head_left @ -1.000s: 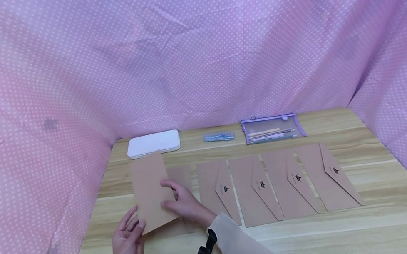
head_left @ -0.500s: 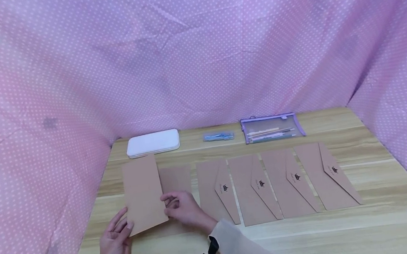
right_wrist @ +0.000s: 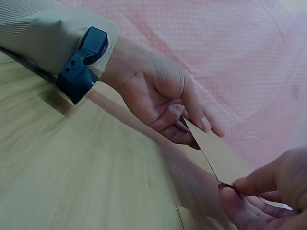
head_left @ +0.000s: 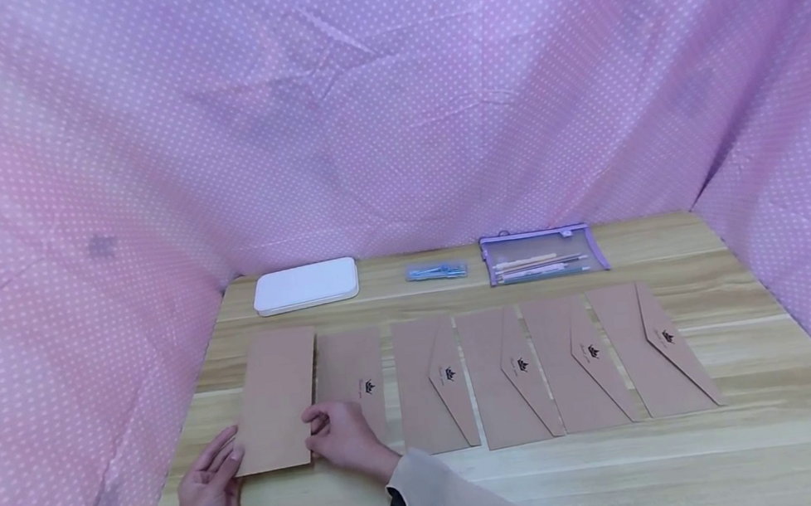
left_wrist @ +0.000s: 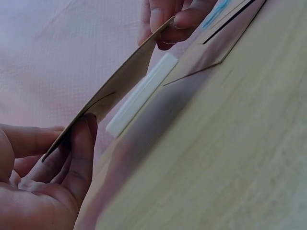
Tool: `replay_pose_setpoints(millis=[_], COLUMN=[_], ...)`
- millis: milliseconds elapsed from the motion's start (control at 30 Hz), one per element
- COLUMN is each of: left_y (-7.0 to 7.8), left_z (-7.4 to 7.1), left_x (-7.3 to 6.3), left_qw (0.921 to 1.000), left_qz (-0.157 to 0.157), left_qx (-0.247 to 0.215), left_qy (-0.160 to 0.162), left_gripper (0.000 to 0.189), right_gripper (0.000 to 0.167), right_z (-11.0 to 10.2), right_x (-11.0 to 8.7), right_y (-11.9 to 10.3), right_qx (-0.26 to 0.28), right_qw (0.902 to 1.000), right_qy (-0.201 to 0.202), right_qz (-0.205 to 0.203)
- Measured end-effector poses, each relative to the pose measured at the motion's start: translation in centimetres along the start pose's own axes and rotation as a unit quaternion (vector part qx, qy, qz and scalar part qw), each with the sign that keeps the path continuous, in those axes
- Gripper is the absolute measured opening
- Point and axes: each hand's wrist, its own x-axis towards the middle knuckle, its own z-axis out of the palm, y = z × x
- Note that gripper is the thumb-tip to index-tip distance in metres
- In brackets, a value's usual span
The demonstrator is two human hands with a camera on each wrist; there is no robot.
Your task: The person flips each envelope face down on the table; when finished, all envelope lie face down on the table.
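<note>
A brown kraft envelope (head_left: 275, 397), plain face up, is held by both hands at the left end of a row of similar envelopes. My left hand (head_left: 208, 501) pinches its near left corner, thumb on top and fingers underneath. On the opposite long edge, my right hand (head_left: 350, 439) pinches near the lower right corner. The left wrist view shows the envelope (left_wrist: 127, 72) tilted above the table, a flap line on its underside. Beside it lies another envelope (head_left: 346, 360) with a black crown print, partly covered by my right hand.
Several flap-up envelopes (head_left: 500, 392) with crown prints continue the row rightward on the wooden table (head_left: 626, 478). Along the back stand a white case (head_left: 306, 286), a small blue clear box (head_left: 436, 271) and a purple-edged mesh pouch (head_left: 544, 255) of pens. Pink dotted cloth (head_left: 390, 121) surrounds the table.
Both hands have moved the envelope left and down toward the table, uncovering the crown print on the neighbouring envelope. It has also come away from the white case.
</note>
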Motion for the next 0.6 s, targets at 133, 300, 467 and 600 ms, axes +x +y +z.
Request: replay_pose_setpoints(millis=[133, 300, 467, 600], left_y=[0.1, 0.3, 0.6, 0.8], left_z=[-0.2, -0.2, 0.1, 0.2], left_x=[0.2, 0.3, 1.0, 1.3], left_qw=[0.9994, 0.9949, 0.9805, 0.9678], left_qz=[-0.009, -0.034, -0.062, -0.072], left_qx=[0.021, 0.067, 0.132, 0.179], left_qy=[0.026, 0.068, 0.132, 0.162], left_gripper=[0.032, 0.028, 0.024, 0.020], right_gripper=[0.025, 0.025, 0.026, 0.029], right_z=[0.4, 0.7, 0.8, 0.7], right_x=[0.1, 0.4, 0.6, 0.6], right_y=[-0.3, -0.4, -0.2, -0.4], right_qx=[0.001, -0.030, -0.094, -0.123], right_qw=[1.0000, 0.9994, 0.9954, 0.9916], right_qy=[0.003, -0.004, -0.017, -0.038], right_qz=[0.009, 0.015, 0.004, 0.008])
